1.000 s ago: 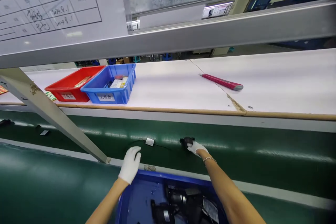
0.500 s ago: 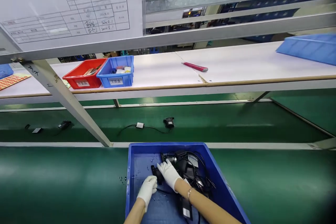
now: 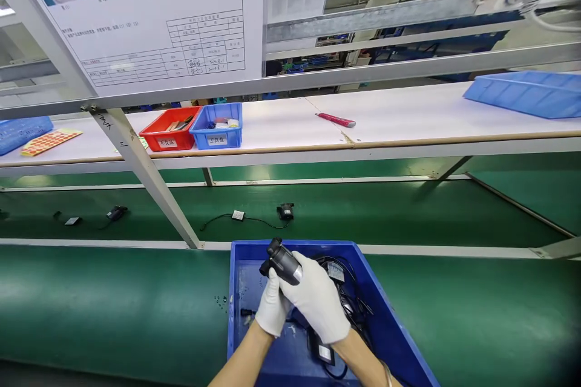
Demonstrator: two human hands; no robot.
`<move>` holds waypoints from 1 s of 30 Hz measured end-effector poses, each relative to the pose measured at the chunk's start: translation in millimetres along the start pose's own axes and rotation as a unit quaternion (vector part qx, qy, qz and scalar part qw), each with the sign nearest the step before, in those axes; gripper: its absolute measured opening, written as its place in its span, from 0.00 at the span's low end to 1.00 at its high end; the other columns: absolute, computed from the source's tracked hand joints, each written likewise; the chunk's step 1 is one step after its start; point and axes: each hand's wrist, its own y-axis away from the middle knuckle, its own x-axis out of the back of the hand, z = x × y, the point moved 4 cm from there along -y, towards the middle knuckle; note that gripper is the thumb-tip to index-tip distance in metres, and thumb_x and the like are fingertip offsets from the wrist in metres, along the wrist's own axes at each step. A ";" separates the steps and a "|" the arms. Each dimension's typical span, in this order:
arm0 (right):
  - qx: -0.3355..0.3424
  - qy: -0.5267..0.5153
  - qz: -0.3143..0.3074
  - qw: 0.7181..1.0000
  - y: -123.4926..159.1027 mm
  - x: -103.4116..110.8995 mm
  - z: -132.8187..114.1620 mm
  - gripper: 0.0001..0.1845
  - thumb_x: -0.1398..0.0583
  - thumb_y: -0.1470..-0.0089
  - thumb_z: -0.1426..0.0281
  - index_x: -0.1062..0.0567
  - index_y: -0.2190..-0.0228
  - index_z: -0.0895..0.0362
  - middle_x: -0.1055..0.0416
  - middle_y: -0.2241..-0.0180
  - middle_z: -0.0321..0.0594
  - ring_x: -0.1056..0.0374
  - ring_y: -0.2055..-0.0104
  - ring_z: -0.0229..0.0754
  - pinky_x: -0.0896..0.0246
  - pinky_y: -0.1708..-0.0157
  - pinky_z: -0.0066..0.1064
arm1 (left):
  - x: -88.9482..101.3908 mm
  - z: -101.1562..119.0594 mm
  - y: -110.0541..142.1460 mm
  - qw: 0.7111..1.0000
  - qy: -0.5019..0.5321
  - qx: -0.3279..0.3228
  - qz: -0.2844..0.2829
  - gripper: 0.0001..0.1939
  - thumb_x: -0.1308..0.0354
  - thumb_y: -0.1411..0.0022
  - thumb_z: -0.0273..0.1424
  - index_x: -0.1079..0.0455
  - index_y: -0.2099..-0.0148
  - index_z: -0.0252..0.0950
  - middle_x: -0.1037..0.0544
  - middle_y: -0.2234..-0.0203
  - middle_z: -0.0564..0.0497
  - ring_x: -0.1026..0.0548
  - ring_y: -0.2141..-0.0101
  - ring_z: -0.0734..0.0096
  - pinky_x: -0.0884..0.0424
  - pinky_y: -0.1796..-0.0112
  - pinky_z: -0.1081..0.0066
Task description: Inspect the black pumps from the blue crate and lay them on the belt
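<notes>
Both my hands wear white gloves and meet over the blue bin (image 3: 235,290). Between them is a black cylindrical pump-like unit (image 3: 282,261), tilted, with stubby ports at its upper end and a greyer base. My right hand (image 3: 318,296) wraps its lower body from the right. My left hand (image 3: 272,305) grips it from below, its fingers partly hidden behind the unit. Inside the bin, to the right, lies a tangle of black cables (image 3: 358,305) and similar units, partly covered by my right arm. A black cable plug (image 3: 247,312) rests beside my left hand.
On the green belt beyond stands another black unit (image 3: 285,211) with a labelled cable (image 3: 238,215). A slanted post (image 3: 158,187) rises left of the bin. The white shelf (image 3: 399,115) carries a red box (image 3: 170,133), a blue box (image 3: 218,130) and a red cutter (image 3: 336,120).
The black unit has come up off the bin floor, and both hands now hold it. My left hand has moved up and right to join my right. The view has shifted somewhat.
</notes>
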 end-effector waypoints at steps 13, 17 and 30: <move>0.118 -0.154 0.116 0.974 62.8 116.3 -27.8 0.10 0.42 0.36 0.65 0.25 0.53 0.47 0.20 0.55 0.36 0.22 0.53 0.44 0.24 0.53 0.34 | -107.8 53.3 69.0 0.988 0.012 0.080 -0.128 0.42 0.40 0.40 0.61 0.27 0.37 0.35 0.20 0.45 0.40 0.30 0.37 0.47 0.38 0.34 0.55; 0.197 -0.113 0.185 0.956 76.3 135.0 -44.5 0.06 0.40 0.36 0.68 0.26 0.56 0.48 0.21 0.61 0.34 0.22 0.60 0.40 0.26 0.57 0.28 | -117.6 53.0 82.3 0.984 0.005 0.107 -0.144 0.44 0.39 0.43 0.63 0.25 0.38 0.34 0.18 0.47 0.39 0.27 0.39 0.46 0.36 0.36 0.53; 0.290 0.079 0.113 0.947 77.5 153.9 -66.7 0.17 0.48 0.32 0.67 0.30 0.74 0.51 0.29 0.79 0.29 0.31 0.80 0.36 0.38 0.78 0.28 | -113.0 61.6 97.3 0.984 -0.147 0.064 -0.081 0.40 0.41 0.37 0.59 0.28 0.37 0.33 0.16 0.53 0.40 0.19 0.48 0.49 0.23 0.47 0.56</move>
